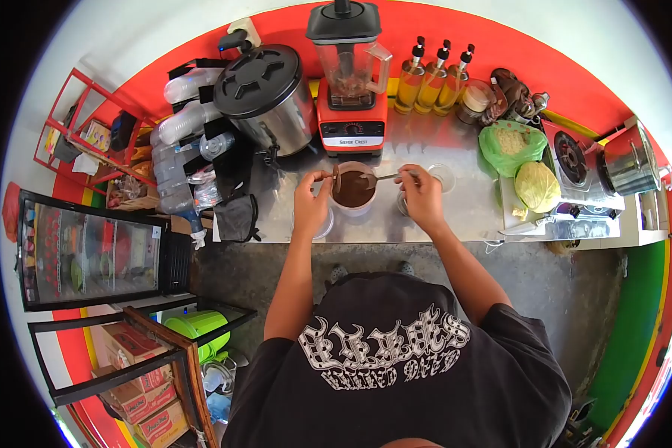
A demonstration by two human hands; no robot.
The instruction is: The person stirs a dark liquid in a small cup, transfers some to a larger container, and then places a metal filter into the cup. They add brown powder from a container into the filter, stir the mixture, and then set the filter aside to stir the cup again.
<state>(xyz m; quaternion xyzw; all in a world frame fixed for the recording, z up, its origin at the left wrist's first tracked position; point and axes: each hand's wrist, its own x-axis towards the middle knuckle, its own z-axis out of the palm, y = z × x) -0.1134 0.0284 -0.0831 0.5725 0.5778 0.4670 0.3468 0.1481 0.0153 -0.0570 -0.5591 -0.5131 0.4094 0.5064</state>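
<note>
A round plastic tub (357, 211) stands near the counter's front edge, with dark brown powder (353, 196) inside. My right hand (423, 197) is closed around the handle of a metal spoon (385, 178), its brown-coated bowl over the tub. At the tub's left rim, my left hand (311, 200) pinches a small brown-coated utensil (337, 180); its exact kind I cannot tell. Below the left hand lies a clear round lid (325, 225), partly hidden. Another clear round container (444, 176) sits to the right of my right hand.
Behind the tub stands a red blender (351, 123), with a large steel pot (265, 101) to its left. Pump bottles (431, 84) line the wall. To the right are a cabbage (537, 187), a green bag (511, 145) and a stove (571, 157). Plastic cups (179, 168) crowd the left.
</note>
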